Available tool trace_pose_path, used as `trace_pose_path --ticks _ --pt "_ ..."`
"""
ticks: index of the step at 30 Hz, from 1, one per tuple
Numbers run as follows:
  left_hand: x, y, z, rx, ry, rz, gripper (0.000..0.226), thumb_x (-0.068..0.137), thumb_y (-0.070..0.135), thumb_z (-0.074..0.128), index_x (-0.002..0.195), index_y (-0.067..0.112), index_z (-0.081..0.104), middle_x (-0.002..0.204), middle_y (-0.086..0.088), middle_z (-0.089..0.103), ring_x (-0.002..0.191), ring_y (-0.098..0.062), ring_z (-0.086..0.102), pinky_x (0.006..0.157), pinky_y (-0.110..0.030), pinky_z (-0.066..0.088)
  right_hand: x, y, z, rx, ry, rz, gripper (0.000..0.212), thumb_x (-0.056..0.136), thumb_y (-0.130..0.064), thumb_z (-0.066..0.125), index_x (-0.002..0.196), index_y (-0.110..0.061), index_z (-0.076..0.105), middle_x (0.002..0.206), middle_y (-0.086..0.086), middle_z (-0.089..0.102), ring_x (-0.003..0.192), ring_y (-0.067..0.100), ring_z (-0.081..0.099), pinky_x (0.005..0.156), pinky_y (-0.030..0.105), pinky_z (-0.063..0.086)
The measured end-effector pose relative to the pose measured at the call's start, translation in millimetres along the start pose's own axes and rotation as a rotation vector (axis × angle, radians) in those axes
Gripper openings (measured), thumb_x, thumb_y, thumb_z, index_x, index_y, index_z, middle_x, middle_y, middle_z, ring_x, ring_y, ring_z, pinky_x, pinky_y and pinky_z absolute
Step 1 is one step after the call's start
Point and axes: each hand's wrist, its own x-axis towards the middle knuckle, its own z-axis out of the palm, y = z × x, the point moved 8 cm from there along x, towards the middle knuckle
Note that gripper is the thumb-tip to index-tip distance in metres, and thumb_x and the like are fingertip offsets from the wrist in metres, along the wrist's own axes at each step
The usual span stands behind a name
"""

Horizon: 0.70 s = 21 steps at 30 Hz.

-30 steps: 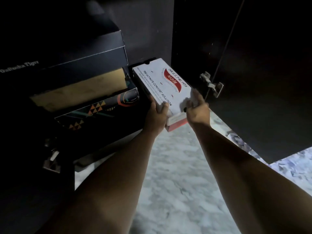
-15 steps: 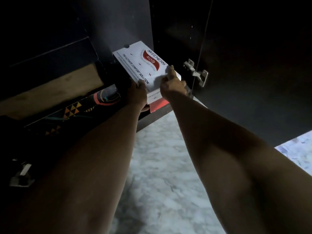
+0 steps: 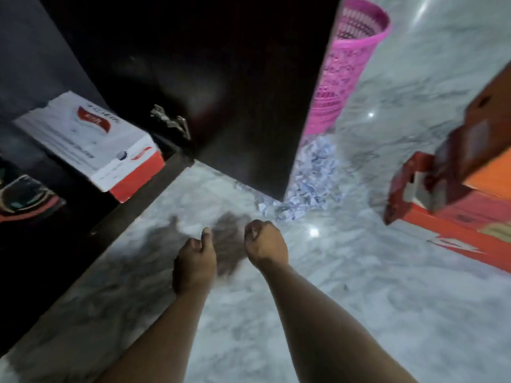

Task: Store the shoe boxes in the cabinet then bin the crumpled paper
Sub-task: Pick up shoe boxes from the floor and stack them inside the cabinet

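Note:
A white and red shoe box (image 3: 91,145) rests on the bottom shelf of the dark cabinet (image 3: 116,217), with one corner jutting past the shelf's front edge. My left hand (image 3: 195,259) and my right hand (image 3: 264,243) hover over the marble floor in front of the cabinet, both empty with fingers loosely curled. Crumpled paper (image 3: 309,178) lies in a heap on the floor behind the open cabinet door (image 3: 221,78). A pink mesh bin (image 3: 345,62) stands just beyond the heap. Orange and red shoe boxes (image 3: 456,183) are stacked on the floor at the right.
The open door stands between my hands and the paper heap, with a metal hinge (image 3: 171,123) on its inner side. Another dark patterned box (image 3: 25,197) sits in the cabinet at the far left. Marble floor (image 3: 359,299) spreads around my arms.
Both hands have let go of the white and red box, which now rests on the cabinet shelf. My hands have drawn back over the floor and the view has swung right.

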Motion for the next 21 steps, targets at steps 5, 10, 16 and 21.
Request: trace_pose_path --ticks 5,10,16,21 --pt "-84.4 69.1 108.5 0.097 -0.289 0.16 0.067 0.097 0.07 0.031 0.072 0.013 0.057 0.095 -0.017 0.067 0.092 -0.038 0.061 0.076 -0.037 0.046 -40.6 126.0 -108.0 0.032 0.189 0.227 0.031 0.098 -0.038 0.049 0.115 -0.024 0.071 0.121 0.008 0.067 0.113 0.029 0.065 0.091 0.037 0.055" --pt "-197.8 156.0 199.4 0.139 -0.616 0.354 0.067 0.096 0.072 0.031 0.079 0.016 0.064 0.091 -0.01 0.067 0.087 -0.034 0.061 0.072 -0.037 0.045 -126.1 260.3 -241.5 0.088 0.44 0.521 0.03 0.095 -0.038 0.052 0.111 -0.022 0.072 0.118 0.01 0.071 0.112 0.032 0.066 0.089 0.035 0.053" --pt "-358.8 233.9 224.7 0.29 -0.897 0.533 0.063 0.097 0.069 0.035 0.068 0.016 0.053 0.086 -0.007 0.065 0.097 -0.035 0.063 0.083 -0.037 0.05 -293.7 329.1 -406.6 0.065 0.64 0.744 0.028 0.099 -0.023 0.055 0.113 -0.006 0.073 0.122 0.024 0.07 0.115 0.041 0.065 0.088 0.038 0.051" --pt "-472.7 275.1 264.5 0.339 -1.058 0.604 0.057 0.096 0.061 0.043 0.061 0.016 0.046 0.069 -0.004 0.054 0.077 -0.032 0.059 0.079 -0.037 0.055 -383.3 402.1 -491.3 0.119 0.541 0.93 0.03 0.093 -0.026 0.064 0.108 -0.003 0.074 0.111 0.02 0.074 0.109 0.036 0.067 0.086 0.034 0.05"
